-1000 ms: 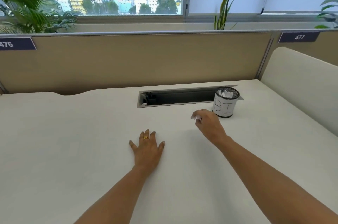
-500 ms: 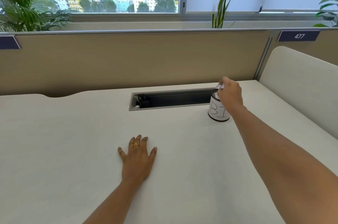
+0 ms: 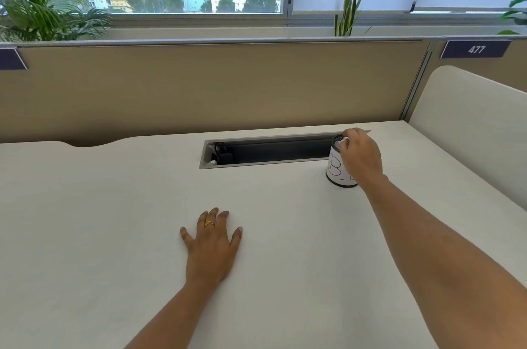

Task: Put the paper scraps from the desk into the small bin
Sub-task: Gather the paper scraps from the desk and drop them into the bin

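Right hand fingers pinch a white paper scrap over the small black mesh bin; left hand flat, empty; pale surface shows no remaining scraps.

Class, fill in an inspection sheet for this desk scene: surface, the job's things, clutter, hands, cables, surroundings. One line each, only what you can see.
Surface: white desk, bare where visible; no loose scraps seen on it.
Job's things: small bin upright by the right end of the cable slot; paper scrap at its rim, under the fingers.
Clutter: nothing seen.
Hands: right hand over the bin's mouth, fingers curled around the scrap; left hand flat on the desk, ring on one finger.
Cables: dark object, perhaps a plug, in the slot's left end; unclear.
Surroundings: beige partition, label 477, plants, windows with blinds.
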`<move>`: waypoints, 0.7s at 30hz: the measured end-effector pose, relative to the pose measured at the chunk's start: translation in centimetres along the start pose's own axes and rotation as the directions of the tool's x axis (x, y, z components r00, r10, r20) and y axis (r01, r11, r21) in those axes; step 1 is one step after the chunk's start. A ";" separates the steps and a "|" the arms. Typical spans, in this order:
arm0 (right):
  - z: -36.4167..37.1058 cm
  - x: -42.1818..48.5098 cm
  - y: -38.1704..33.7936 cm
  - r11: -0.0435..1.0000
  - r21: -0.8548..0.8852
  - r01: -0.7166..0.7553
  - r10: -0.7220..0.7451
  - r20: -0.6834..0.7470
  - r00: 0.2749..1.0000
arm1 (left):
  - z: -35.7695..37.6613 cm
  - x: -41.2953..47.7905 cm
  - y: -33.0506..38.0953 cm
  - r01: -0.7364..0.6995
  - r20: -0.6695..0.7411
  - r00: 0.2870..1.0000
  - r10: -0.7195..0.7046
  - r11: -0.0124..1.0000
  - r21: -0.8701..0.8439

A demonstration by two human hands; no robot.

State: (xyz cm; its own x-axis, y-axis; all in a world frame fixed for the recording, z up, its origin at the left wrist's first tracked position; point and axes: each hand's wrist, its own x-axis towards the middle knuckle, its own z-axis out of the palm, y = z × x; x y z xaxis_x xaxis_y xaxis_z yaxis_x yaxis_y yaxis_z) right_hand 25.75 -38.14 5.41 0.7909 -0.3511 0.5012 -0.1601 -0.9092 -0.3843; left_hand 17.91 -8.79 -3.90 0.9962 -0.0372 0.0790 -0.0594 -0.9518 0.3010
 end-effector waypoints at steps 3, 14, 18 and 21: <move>-0.2 -0.6 0.2 0.997 -0.055 0.048 -0.053 -0.095 0.994 | 0.1 0.1 0.0 0.001 -0.008 1.000 -0.001 1.000 0.000; 0.6 -1.9 0.4 0.975 -0.158 0.158 -0.155 0.031 0.987 | 0.2 0.1 0.0 -0.001 -0.002 1.000 0.001 1.000 0.010; 0.5 -1.3 0.6 0.962 -0.227 0.153 -0.130 0.112 0.985 | 0.2 0.1 0.0 -0.003 0.000 1.000 0.003 1.000 0.009; -0.2 -0.9 0.0 0.981 -0.169 0.094 -0.071 0.138 0.988 | 0.2 0.1 0.0 0.000 -0.003 1.000 0.000 1.000 0.010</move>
State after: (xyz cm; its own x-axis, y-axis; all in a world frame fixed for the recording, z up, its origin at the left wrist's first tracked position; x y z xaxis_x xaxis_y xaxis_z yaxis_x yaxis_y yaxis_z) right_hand 24.89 -37.88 5.12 0.8742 -0.2515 0.4153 -0.1824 -0.9629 -0.1990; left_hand 18.01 -8.83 -4.06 0.9960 -0.0369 0.0816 -0.0592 -0.9547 0.2915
